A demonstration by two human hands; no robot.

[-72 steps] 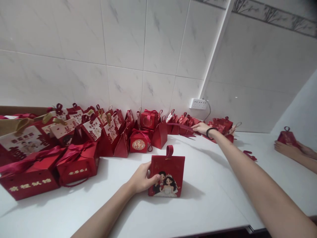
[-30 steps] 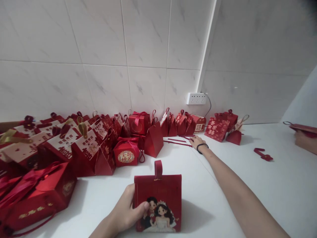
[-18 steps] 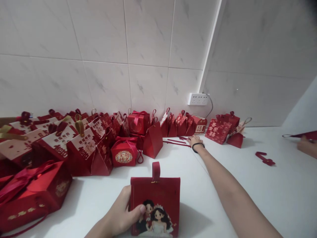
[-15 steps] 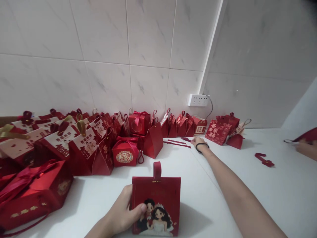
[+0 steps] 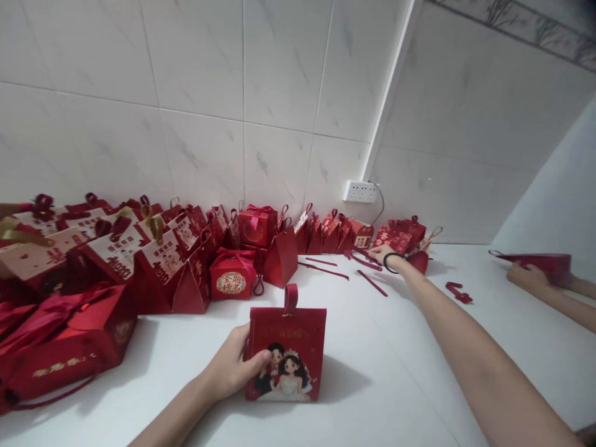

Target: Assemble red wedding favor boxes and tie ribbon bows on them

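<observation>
My left hand (image 5: 235, 366) grips a red gift box (image 5: 302, 338) by its left side, thumb across the printed front. The box stands upright on the table, with a cartoon couple on its face and a ribbon loop at the top. Far forward on the right, my right hand (image 5: 384, 256) has its fingers closed on dark red ribbon strips (image 5: 365, 259) on the table; a black band circles that wrist. Loose ribbon strips lie nearby, one (image 5: 372, 283) just in front of the hand and another (image 5: 325, 270) to its left.
Many red gift boxes (image 5: 161, 267) crowd the left and back of the white table (image 5: 372, 372). A larger bow-tied box (image 5: 69, 347) sits front left. A curled ribbon piece (image 5: 459, 292) lies right. Another person's hands (image 5: 528, 279) hold a dark red item (image 5: 544, 262). A power strip (image 5: 361, 192) hangs on the wall.
The view has shifted right and back. My right hand has moved a little right among the ribbon strips, and one strip now lies apart in front of it. My left hand still holds the box.
</observation>
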